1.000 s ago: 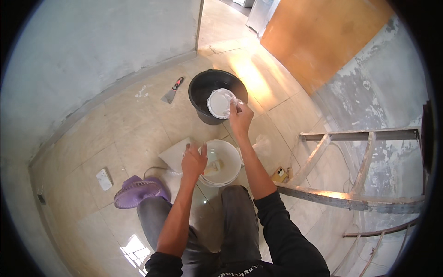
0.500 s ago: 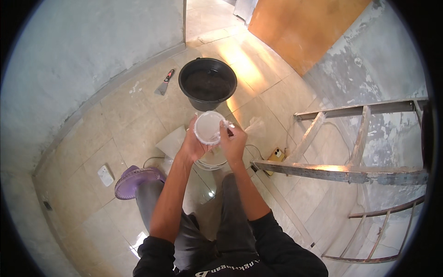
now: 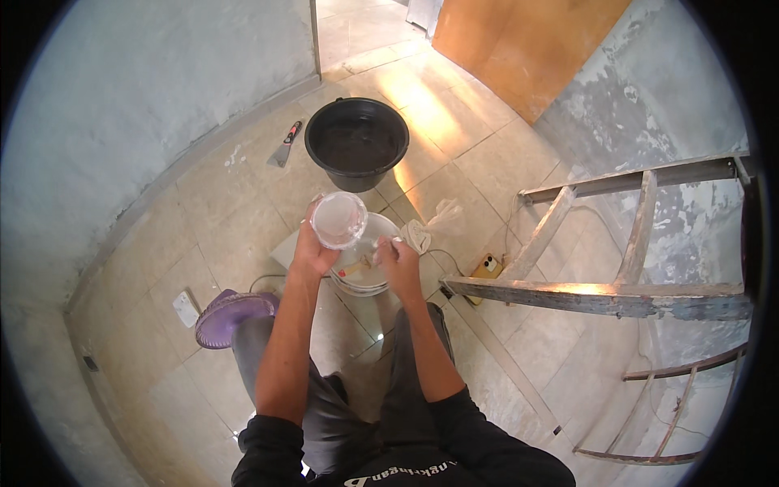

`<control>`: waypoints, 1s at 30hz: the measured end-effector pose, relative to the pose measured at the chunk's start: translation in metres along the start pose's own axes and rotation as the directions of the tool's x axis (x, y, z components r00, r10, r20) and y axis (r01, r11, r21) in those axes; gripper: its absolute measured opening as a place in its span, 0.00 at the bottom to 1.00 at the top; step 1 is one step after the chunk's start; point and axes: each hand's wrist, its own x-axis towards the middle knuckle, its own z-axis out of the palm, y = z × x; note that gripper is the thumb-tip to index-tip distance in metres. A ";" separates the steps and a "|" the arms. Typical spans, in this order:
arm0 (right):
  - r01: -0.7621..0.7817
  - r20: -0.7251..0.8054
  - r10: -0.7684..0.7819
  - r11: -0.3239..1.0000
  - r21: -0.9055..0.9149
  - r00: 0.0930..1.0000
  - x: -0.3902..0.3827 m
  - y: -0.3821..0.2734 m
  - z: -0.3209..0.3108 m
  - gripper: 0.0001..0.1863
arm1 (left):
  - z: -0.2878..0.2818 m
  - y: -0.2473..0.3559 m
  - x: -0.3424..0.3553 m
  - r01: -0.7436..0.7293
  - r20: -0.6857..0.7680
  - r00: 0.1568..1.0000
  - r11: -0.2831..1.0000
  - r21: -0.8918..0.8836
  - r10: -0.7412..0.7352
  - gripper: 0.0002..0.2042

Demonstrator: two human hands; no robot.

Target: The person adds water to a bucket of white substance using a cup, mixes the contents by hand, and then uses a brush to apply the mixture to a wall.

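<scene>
My left hand (image 3: 312, 253) holds a clear round plastic tub (image 3: 339, 221), whitish inside, tilted so its open top faces me. Below and to the right of the tub stands a white bucket (image 3: 365, 290), with a small yellowish and red object (image 3: 355, 268) showing inside it. Over the bucket's right side is my right hand (image 3: 399, 266), its fingers curled together. White residue marks its fingertips, and whatever they may pinch is too small to make out. A black basin (image 3: 357, 172) with dark contents sits just beyond the tub.
A putty knife (image 3: 286, 144) lies left of the basin. At the left are a purple fan (image 3: 235, 318) and a white power strip (image 3: 186, 308). To the right, a wooden ladder (image 3: 600, 300) lies near a yellow phone (image 3: 485, 268) and a crumpled plastic bag (image 3: 438, 223).
My right hand has let go of the tub's rim and moved down over the bucket. My left hand has shifted the tub left, uncovering more of the bucket.
</scene>
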 end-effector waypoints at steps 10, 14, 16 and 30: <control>0.235 0.170 -0.169 0.805 -0.544 0.971 0.000 0.030 0.019 0.15 | -0.009 -0.012 0.016 -0.039 -0.058 0.998 0.999 -0.022 0.038 0.15; 0.229 0.159 -0.165 0.702 -0.675 0.973 -0.001 0.032 0.025 0.19 | -0.009 -0.016 0.020 -0.034 -0.044 0.998 0.999 -0.021 0.033 0.15; 0.214 0.152 -0.150 0.666 -0.715 0.977 -0.001 0.031 0.027 0.20 | -0.009 -0.017 0.021 -0.028 -0.055 0.998 1.000 -0.009 0.028 0.15; 0.178 0.160 -0.089 0.673 -0.718 0.983 0.002 0.034 0.029 0.14 | -0.033 -0.028 0.039 -0.004 -0.065 0.998 0.996 0.094 0.010 0.18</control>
